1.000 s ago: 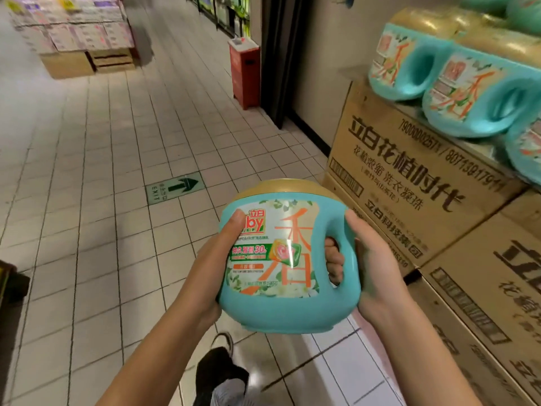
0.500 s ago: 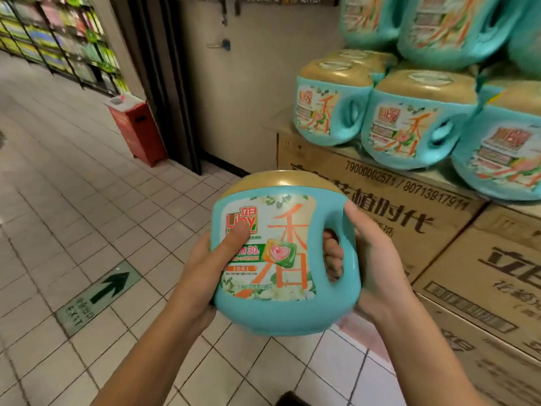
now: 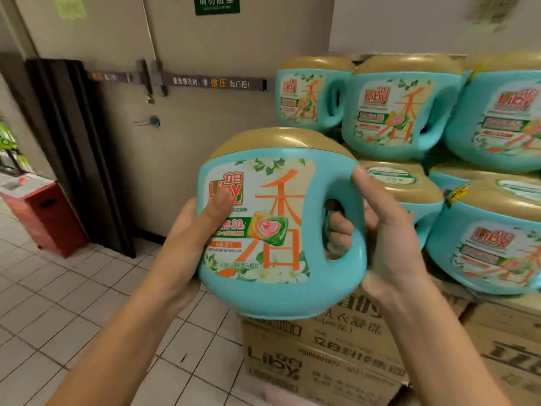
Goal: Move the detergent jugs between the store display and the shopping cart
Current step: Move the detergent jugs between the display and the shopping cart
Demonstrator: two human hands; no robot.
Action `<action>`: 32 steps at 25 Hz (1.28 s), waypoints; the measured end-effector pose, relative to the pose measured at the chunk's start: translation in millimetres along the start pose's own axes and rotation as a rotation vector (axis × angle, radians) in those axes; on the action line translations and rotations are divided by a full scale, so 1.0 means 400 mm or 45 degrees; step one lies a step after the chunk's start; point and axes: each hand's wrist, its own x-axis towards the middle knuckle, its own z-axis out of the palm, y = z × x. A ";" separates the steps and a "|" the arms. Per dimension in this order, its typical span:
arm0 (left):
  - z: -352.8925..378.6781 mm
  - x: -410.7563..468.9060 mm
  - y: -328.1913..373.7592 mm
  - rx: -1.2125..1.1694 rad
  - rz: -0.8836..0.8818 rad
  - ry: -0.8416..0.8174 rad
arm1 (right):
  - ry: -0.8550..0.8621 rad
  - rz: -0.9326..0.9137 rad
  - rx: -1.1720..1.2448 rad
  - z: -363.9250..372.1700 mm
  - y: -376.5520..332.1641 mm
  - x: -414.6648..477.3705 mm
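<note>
The stacked jugs [image 3: 401, 112] on cartons [image 3: 322, 356] crowd my right, and I judge they leave little room at this near corner. My jug [image 3: 272, 230] hangs upright before them. My right hand [image 3: 389, 238], curled through the handle, carries the weight, while my left hand [image 3: 187, 238] clasps the far side to steady it

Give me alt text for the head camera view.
A teal detergent jug is held in both hands, left hand on its side, right hand through the handle. Matching jugs sit stacked on cardboard boxes at right.
</note>
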 end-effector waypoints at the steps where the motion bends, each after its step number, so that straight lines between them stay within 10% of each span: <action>1: -0.005 0.035 0.020 0.042 0.052 -0.031 | 0.002 -0.046 -0.019 0.011 -0.022 0.026; 8: -0.005 0.297 0.157 0.267 0.372 -0.300 | 0.128 -0.475 -0.221 0.076 -0.149 0.219; 15: 0.034 0.573 0.136 -0.014 0.449 -0.247 | 0.482 -0.680 -1.083 0.091 -0.225 0.394; 32: 0.038 0.840 -0.004 0.063 0.564 -0.347 | 1.053 -0.720 -1.669 0.007 -0.093 0.538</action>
